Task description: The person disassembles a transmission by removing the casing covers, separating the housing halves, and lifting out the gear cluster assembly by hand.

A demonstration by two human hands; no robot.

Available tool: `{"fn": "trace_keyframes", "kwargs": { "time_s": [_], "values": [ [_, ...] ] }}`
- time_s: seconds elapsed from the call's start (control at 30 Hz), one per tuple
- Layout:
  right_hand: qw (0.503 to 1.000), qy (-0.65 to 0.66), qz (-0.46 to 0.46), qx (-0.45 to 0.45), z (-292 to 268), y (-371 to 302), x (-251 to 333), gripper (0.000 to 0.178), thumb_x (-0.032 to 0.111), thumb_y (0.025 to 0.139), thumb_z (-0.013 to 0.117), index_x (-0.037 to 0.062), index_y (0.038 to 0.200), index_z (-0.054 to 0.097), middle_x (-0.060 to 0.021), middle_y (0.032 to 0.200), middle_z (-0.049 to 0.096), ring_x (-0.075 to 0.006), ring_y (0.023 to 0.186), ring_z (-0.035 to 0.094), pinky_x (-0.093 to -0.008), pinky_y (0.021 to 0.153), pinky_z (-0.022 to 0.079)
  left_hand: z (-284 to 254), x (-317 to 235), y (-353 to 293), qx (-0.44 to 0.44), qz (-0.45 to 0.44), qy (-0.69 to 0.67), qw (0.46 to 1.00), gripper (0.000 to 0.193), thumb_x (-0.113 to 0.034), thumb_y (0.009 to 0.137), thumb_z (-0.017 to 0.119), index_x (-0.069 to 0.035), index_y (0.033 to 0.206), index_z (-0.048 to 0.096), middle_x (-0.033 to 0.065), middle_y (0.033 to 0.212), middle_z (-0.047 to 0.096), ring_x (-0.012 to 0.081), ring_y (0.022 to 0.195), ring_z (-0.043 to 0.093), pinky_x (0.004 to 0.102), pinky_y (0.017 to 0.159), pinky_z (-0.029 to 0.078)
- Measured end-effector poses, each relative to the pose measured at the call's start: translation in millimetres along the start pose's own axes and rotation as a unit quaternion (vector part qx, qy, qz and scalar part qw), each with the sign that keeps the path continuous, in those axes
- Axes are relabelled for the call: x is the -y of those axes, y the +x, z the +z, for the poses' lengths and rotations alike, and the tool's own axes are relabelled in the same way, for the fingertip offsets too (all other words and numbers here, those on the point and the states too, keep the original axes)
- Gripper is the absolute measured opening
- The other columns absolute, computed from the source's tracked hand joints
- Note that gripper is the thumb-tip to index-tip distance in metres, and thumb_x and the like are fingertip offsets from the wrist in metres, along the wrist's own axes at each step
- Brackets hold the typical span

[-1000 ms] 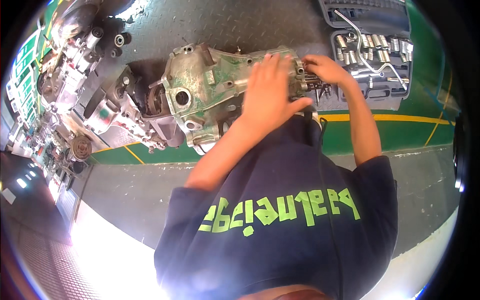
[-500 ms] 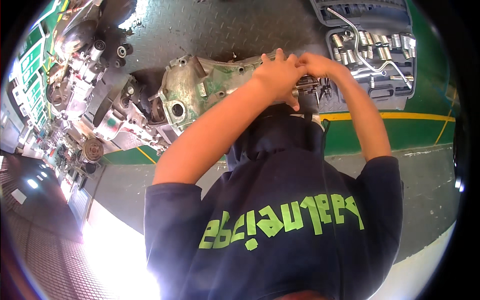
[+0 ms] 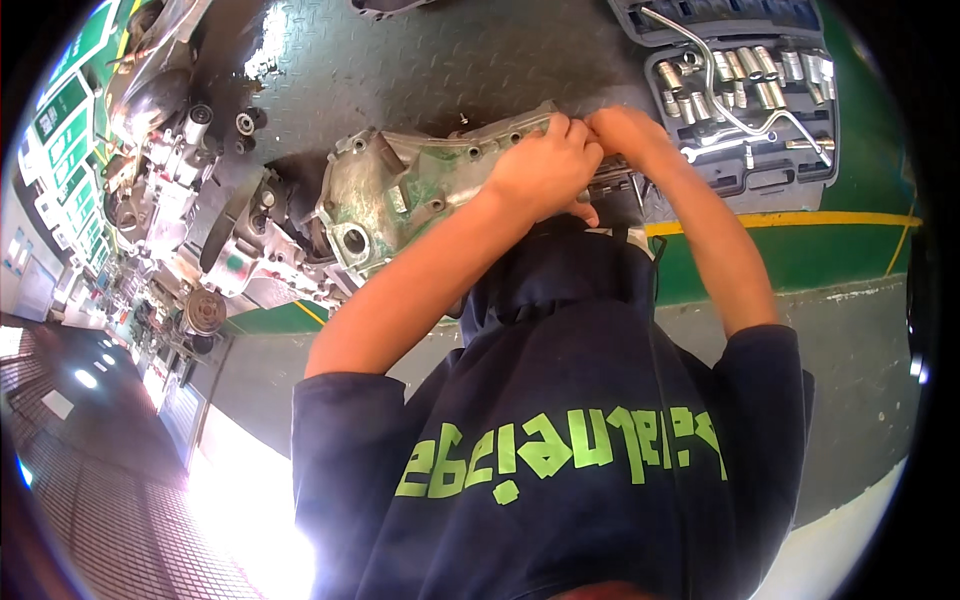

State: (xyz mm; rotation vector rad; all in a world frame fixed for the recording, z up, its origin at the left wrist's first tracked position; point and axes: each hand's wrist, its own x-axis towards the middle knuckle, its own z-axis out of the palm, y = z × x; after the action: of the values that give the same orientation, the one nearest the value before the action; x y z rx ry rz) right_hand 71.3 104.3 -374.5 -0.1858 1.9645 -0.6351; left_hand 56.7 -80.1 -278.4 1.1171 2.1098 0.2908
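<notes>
A long metal engine casing (image 3: pixel 380 200), scuffed and stained green, lies on the bench in front of me. Over its right end is my left hand (image 3: pixel 552 168), fingers bent and close together on top, thumb lower down on the near side. My right hand (image 3: pixel 625 138) meets it there, its fingers curled and pinched against the casing's end beside the left fingertips. Whatever the right fingers pinch is hidden. Slim metal parts (image 3: pixel 615 180) show just below the right hand, partly covered by my wrists.
An open socket set case (image 3: pixel 770 180) lies at the right, with several sockets (image 3: pixel 745 65) and a bent metal rod (image 3: pixel 715 85) across it. More engine parts (image 3: pixel 240 240) crowd the left. A small bolt (image 3: pixel 463 119) stands on the dark checkered metal top (image 3: pixel 350 70).
My left fingers, spread before, have drawn together and bent over the casing's end. The right hand stays pinched close by. The view has shifted slightly.
</notes>
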Motion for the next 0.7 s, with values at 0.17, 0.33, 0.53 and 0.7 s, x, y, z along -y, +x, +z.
{"fn": "trace_keyframes", "kwargs": {
  "time_s": [0.17, 0.33, 0.53, 0.7],
  "values": [
    [0.999, -0.010, 0.031, -0.013, 0, -3, 8, 0.047, 0.044, 0.103, 0.045, 0.0099, 0.096, 0.077, -0.0196, 0.103, 0.074, -0.0418, 0.100, 0.069, -0.0493, 0.089, 0.054, -3, -3, -2, -0.004, -0.009, -0.029, 1.000, 0.076, -0.061, 0.066, 0.082, -0.001, 0.110, 0.063, 0.0107, 0.116, 0.061, 0.0310, 0.122, 0.051, 0.0400, 0.089, 0.061],
    [0.998, -0.007, 0.057, -0.019, 1, -5, 9, 0.047, 0.043, 0.103, 0.043, 0.0105, 0.098, 0.077, -0.0182, 0.103, 0.075, -0.0401, 0.102, 0.070, -0.0490, 0.089, 0.055, 2, -2, -2, -0.027, -0.016, -0.056, 0.998, 0.072, -0.056, 0.066, 0.085, -0.002, 0.109, 0.064, 0.0099, 0.115, 0.061, 0.0308, 0.120, 0.052, 0.0390, 0.090, 0.060],
    [0.987, -0.032, 0.055, -0.145, 16, -12, 8, 0.043, 0.040, 0.102, 0.049, 0.0104, 0.084, 0.073, -0.0152, 0.087, 0.076, -0.0354, 0.088, 0.073, -0.0483, 0.082, 0.056, -18, -19, 9, -0.024, -0.046, -0.032, 0.998, 0.078, -0.057, 0.067, 0.085, 0.001, 0.115, 0.064, 0.0128, 0.112, 0.064, 0.0321, 0.121, 0.053, 0.0438, 0.105, 0.048],
    [0.893, -0.076, -0.011, -0.444, 62, -6, -9, 0.031, 0.031, 0.093, 0.061, 0.0131, 0.067, 0.063, -0.0093, 0.064, 0.069, -0.0253, 0.068, 0.070, -0.0410, 0.075, 0.049, -5, -31, 33, 0.044, -0.109, -0.022, 0.993, 0.094, -0.058, 0.073, 0.083, 0.006, 0.137, 0.055, 0.0201, 0.109, 0.069, 0.0363, 0.120, 0.059, 0.0467, 0.112, 0.040]
  ]
}}
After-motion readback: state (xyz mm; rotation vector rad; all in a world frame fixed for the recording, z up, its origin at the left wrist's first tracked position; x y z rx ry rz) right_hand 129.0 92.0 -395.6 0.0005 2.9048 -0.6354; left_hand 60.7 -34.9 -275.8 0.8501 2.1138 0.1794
